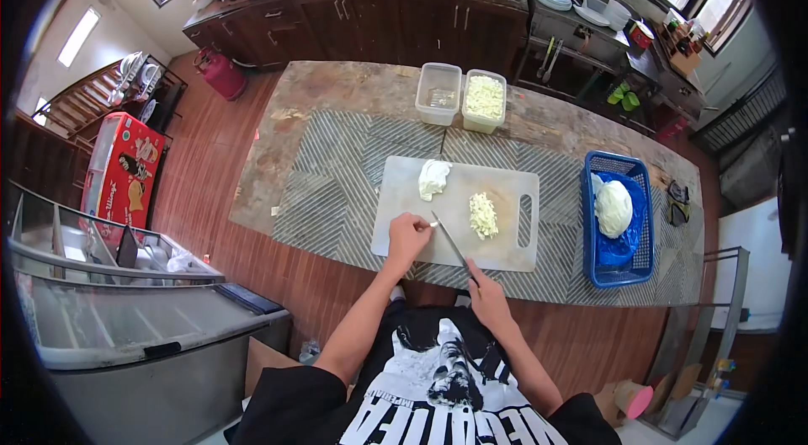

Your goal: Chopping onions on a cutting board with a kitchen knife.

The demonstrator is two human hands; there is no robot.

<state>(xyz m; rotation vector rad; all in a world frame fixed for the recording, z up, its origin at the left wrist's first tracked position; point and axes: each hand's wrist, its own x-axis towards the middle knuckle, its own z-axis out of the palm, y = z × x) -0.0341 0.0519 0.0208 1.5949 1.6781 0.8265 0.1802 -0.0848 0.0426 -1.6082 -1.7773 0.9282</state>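
Note:
My right hand (486, 296) is closed on the handle of a kitchen knife (449, 240), whose blade points up and left over a translucent white cutting board (505, 183). Near the blade tip, my left hand (409, 238) pinches a small pale piece (433, 224), perhaps cabbage. A heap of chopped cabbage (483, 216) lies right of the knife on the board. A larger pale cabbage piece (434, 178) rests at the board's upper left. Beyond the board stand a plastic tub of chopped cabbage (485, 97) and a tub with only a few bits in it (439, 93).
At the right of the table (265, 161), a blue plastic basket (588, 236) holds a whole cabbage (613, 209) on a blue bag (615, 250). Dark sunglasses or a similar small object (678, 202) lie beyond it. A glass-topped chest freezer (158, 319) stands at the lower left.

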